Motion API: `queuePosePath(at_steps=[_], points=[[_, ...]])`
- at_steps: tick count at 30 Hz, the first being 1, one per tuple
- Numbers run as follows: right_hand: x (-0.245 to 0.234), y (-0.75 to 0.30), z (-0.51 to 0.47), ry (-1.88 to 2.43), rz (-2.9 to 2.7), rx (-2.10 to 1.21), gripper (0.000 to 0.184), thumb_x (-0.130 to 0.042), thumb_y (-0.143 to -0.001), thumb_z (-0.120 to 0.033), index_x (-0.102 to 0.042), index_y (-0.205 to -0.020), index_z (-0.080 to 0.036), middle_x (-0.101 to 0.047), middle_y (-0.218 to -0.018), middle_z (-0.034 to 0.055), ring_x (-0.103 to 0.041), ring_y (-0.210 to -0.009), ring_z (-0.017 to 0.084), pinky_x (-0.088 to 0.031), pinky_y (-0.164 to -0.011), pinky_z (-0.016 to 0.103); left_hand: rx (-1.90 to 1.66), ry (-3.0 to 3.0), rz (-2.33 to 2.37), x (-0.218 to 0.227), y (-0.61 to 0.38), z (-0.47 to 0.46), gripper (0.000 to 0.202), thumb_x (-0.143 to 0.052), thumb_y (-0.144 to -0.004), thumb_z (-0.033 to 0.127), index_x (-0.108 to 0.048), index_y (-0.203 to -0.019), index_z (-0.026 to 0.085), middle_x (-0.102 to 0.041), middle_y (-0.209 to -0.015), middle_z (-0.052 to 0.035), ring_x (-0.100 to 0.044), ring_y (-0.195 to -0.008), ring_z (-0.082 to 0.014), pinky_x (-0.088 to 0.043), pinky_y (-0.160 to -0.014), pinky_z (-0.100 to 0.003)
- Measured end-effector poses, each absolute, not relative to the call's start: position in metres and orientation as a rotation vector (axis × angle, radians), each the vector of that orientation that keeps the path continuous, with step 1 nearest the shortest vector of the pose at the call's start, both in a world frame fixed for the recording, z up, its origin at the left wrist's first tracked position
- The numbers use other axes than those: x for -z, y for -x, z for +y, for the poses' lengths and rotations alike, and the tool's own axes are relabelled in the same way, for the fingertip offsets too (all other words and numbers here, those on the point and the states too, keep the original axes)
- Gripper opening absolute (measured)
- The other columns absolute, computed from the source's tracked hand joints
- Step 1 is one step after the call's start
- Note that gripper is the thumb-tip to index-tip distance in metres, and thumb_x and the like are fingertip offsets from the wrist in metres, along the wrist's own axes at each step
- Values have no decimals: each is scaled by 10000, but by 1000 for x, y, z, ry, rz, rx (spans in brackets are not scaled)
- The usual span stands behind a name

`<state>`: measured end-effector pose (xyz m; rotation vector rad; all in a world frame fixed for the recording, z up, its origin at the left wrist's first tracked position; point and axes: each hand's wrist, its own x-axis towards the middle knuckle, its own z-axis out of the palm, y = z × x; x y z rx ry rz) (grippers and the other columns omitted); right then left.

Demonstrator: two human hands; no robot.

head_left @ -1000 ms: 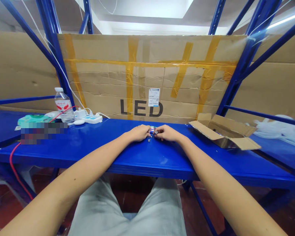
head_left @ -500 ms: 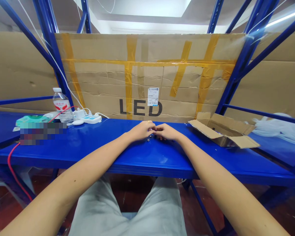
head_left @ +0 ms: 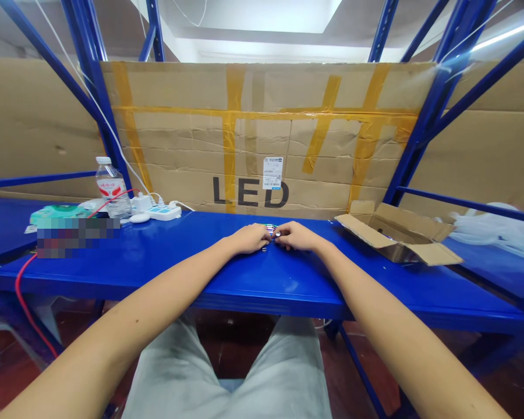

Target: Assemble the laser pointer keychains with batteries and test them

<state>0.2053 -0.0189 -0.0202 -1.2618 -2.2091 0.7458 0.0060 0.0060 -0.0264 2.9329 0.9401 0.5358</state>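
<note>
My left hand [head_left: 250, 238] rests low over the middle of the table, fingers curled together at the edge of a small striped item [head_left: 269, 227] in white, purple and green. Whether it grips that item is hidden by the fingers. Just to the right, my right hand [head_left: 297, 237] pinches a small round piece [head_left: 278, 234] with a pale face and dark rim between thumb and fingertips. A few tiny shiny metal bits [head_left: 264, 249] lie on the blue table [head_left: 262, 282] below my left fingertips. The hands are slightly apart.
An opened cardboard box [head_left: 397, 233] stands on the right, near clear plastic wrapping [head_left: 498, 230]. On the left are a water bottle [head_left: 112, 189], a white power strip [head_left: 165, 211], a green packet [head_left: 59, 214] and a red cable [head_left: 24, 302]. A large cardboard panel [head_left: 179, 139] closes off the back.
My hands have drawn apart a little, and my left hand has come lower and nearer. The striped item and the round piece in my right fingers now show.
</note>
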Motion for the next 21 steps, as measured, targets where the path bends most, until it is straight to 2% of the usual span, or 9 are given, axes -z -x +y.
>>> queuePosePath(at_steps=[7, 13, 21], points=[[22, -206, -17, 1263, -2222, -700, 86, -598, -775, -228, -642, -789, -156, -615, -642, 2, -551, -519, 107, -418, -495, 208, -540, -2869, 1033, 20, -4, 4, 104, -577, -781, 160, -677, -804, 180, -696, -818, -44, -624, -718, -180, -441, -649, -261], [24, -204, -16, 1299, -2151, -702, 94, -595, -812, -234, -622, -788, -147, -648, -672, 28, -552, -498, 112, -435, -491, 226, -937, -2879, 918, 16, -7, 0, 163, -527, -881, 233, -669, -948, 188, -714, -932, -42, -635, -847, -174, -453, -736, -266], [22, -202, -19, 1278, -2113, -758, 170, -615, -835, -314, -631, -817, -146, -597, -595, 4, -525, -472, 104, -388, -435, 208, -948, -2978, 807, 18, -10, -4, 200, -495, -871, 198, -668, -970, 191, -704, -971, -56, -631, -884, -188, -458, -782, -293]])
